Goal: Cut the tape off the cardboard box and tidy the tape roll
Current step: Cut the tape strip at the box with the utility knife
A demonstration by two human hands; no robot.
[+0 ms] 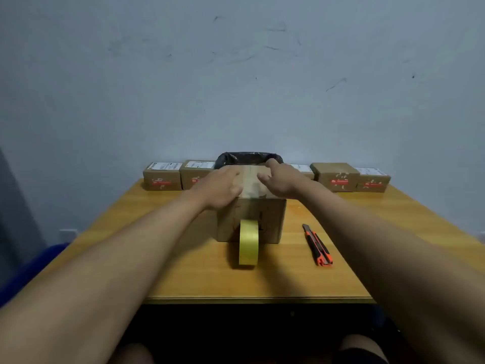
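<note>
A brown cardboard box (267,219) stands at the middle of the wooden table, with a strip of clear tape running over its top and down its front. A yellow tape roll (248,241) stands on edge against the box's front face, joined to that strip. My left hand (219,189) lies flat on the left half of the box top. My right hand (279,179) presses on the right half, fingers spread, one finger reaching over the far edge. An orange and black utility knife (318,245) lies on the table to the right of the box.
A row of small brown parcels (337,177) with labels lines the table's far edge against the wall. A black plastic bag (248,158) sits behind the box. The wooden table (183,274) ends in a front edge near me. Something blue (39,261) is on the floor at the left.
</note>
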